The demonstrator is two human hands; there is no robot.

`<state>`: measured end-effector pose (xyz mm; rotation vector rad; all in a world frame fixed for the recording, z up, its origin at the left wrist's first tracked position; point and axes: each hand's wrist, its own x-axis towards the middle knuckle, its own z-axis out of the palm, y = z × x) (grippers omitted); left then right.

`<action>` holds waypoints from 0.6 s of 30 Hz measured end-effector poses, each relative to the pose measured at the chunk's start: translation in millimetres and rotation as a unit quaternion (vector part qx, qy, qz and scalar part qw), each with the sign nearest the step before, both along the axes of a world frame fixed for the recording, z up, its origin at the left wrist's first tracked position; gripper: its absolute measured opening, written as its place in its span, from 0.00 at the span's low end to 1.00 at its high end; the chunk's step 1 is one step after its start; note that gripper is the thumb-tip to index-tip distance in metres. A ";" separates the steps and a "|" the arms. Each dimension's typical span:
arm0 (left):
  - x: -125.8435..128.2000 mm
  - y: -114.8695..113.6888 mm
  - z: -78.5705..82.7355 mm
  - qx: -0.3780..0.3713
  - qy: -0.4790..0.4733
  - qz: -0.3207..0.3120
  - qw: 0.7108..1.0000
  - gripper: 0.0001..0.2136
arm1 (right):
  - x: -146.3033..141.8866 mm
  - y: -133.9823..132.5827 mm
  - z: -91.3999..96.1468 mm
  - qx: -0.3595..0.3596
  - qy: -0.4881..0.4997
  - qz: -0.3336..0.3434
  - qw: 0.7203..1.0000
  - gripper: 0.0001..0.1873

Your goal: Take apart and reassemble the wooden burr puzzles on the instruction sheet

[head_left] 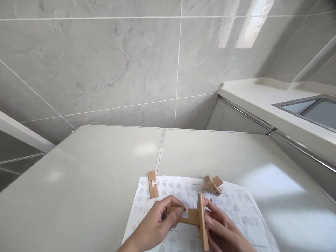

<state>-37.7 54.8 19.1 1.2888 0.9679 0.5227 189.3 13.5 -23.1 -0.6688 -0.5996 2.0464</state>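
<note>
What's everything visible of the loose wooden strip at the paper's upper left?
The wooden strip looks flat and light brown, with a notch in its right edge and a small dark mark near its far end. It lies mostly on the printed paper, far end past the edge. Neither left hand nor right hand touches it.

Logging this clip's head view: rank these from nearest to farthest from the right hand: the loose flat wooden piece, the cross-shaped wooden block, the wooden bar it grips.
From the right hand:
1. Wooden bar: in its fingers.
2. Cross-shaped block: just beyond it, on the paper.
3. Loose flat piece: off to the left, at the paper's edge.
</note>
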 end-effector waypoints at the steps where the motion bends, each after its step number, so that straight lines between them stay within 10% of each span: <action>1: 0.1 0.0 0.2 0.000 -0.001 0.003 1.000 0.24 | 0.8 0.9 -2.0 0.014 0.001 0.005 1.000 0.18; 18: 1.8 0.3 2.0 -0.004 -0.001 -0.004 1.000 0.25 | 7.1 2.8 12.5 -0.012 -0.065 0.024 0.998 0.28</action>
